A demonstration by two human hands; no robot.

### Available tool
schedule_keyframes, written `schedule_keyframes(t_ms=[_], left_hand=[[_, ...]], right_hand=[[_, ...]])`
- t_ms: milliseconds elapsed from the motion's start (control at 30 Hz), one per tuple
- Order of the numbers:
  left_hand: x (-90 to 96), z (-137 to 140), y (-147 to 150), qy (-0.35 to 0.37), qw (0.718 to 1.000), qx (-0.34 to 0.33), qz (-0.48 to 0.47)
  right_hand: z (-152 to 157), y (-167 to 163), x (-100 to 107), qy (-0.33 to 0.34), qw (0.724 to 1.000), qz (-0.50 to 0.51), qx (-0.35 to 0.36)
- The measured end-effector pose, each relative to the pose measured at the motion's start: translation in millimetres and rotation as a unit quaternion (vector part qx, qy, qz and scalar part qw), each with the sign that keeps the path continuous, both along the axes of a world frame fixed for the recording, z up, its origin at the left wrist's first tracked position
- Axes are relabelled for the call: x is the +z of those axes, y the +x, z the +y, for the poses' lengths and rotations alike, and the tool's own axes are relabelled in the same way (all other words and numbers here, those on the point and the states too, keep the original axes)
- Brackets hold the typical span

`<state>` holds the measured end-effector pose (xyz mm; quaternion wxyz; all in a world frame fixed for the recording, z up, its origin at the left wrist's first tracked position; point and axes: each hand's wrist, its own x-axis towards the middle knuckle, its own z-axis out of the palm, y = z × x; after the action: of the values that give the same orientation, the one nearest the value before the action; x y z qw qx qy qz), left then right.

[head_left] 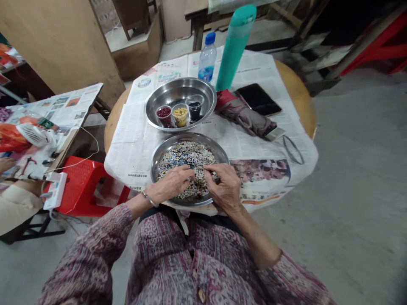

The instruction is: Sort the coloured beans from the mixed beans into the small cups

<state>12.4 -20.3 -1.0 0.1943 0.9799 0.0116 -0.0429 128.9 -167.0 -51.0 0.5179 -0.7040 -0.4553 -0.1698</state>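
Observation:
A shallow steel tray (156, 157) near my lap holds a loose mix of small white, yellow, dark red and black grains (200, 153). Over its left part, my left hand (173, 182) is closed, its fingers curled down towards the grains. My right hand (225, 185) reaches in from the right edge, thumb and fingers pinched together; whatever lies between the fingertips of either hand is too small to make out. Behind, a deeper steel basin (178, 91) contains three clear cups: one of dark red beans (164, 115), one of yellow grains (180, 116), one of black beans (194, 108).
Newspaper (127, 144) covers the round table. Behind the basin stand a blue-capped bottle (207, 59) and a tall teal bottle (235, 48). A folded umbrella (244, 114) and a phone (259, 98) lie to the right. A red stool (82, 186) and a person's leg (20, 205) are at left.

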Motion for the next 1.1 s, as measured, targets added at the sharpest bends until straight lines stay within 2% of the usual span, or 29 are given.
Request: schedule_keyframes(t_ms=[67,200,333,433,533,600,667,800,933,1000,1100], left_hand=[[6.3,1,-16,-0.012,0.999,-0.030,0.012],[17.6,-6,-29,-0.025,0.994,-0.101,0.035],[13.8,-13,-10,0.066,0.990,-0.119,0.039],[7.6,-6,8,0.145,0.988,-0.055,0.010],[8.7,8,15,0.186,0.980,0.067,-0.007],[12.7,16,10,0.189,0.972,0.140,0.001],[15.9,19,1,0.168,0.971,0.170,0.027],[12.0,13,-15,0.064,0.991,0.108,0.047],[-1.9,-6,-6,-0.020,0.999,0.040,0.013],[-7.4,-13,7,-0.011,1.000,0.007,-0.019],[-10.2,-16,28,0.072,0.995,-0.024,-0.058]], right_hand=[[0,0,0,-0.020,1.000,-0.009,0.000],[0,1,2,-0.126,0.991,-0.040,-0.001],[0,1,4,-0.156,0.987,-0.043,0.003],[0,0,4,-0.135,0.990,-0.039,-0.001],[0,0,4,-0.100,0.995,-0.028,-0.002],[0,0,3,-0.083,0.996,-0.019,-0.005],[0,0,3,-0.078,0.997,-0.013,-0.007],[1,-1,1,-0.074,0.997,-0.008,-0.009],[1,-1,-1,-0.033,0.999,0.006,-0.009],[0,-1,-2,-0.001,1.000,0.024,-0.009],[-1,-2,-3,0.031,0.998,0.047,-0.009]])
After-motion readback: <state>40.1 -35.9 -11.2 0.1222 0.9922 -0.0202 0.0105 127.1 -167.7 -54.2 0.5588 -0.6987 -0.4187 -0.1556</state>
